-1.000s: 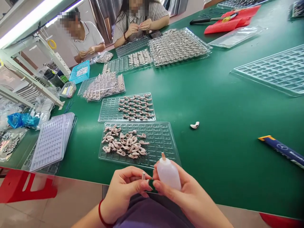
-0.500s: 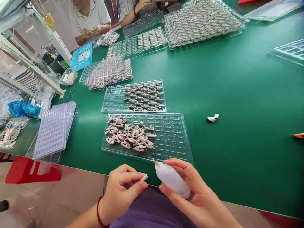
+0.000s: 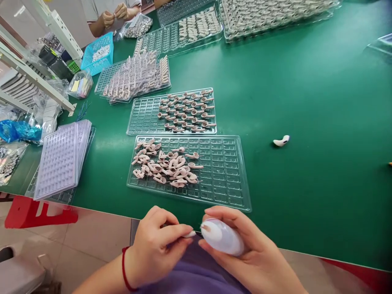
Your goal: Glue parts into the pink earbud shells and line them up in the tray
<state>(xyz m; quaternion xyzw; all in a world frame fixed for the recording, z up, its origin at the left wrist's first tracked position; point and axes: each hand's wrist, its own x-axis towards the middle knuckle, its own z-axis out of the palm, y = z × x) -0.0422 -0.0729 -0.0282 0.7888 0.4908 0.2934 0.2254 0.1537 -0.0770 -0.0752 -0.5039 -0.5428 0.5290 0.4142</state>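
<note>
My left hand (image 3: 162,245) pinches a small whitish earbud shell (image 3: 190,234) between thumb and fingertips; most of it is hidden. Close beside it, my right hand (image 3: 245,241) is wrapped round a white squeeze bottle (image 3: 225,237). The bottle's brownish tip points left and toward the camera, a short gap from the shell. Just beyond both hands lies a clear plastic tray (image 3: 225,171) with a loose heap of pale pinkish earbud shells (image 3: 165,165) on its left half. Behind it, a second clear tray (image 3: 142,118) carries similar shells (image 3: 186,112) set in rows.
A single white earbud shell (image 3: 281,141) lies on the green tabletop (image 3: 321,183) at right. Stacked lilac trays (image 3: 59,159) stand at left, near a blue basket (image 3: 98,53). More filled trays (image 3: 275,16) line the back, where another person's hands (image 3: 114,16) work.
The view has shifted, so the table's contents sit higher in the picture. My right hand has turned the bottle so its tip faces more toward the camera. Both hands keep their holds.
</note>
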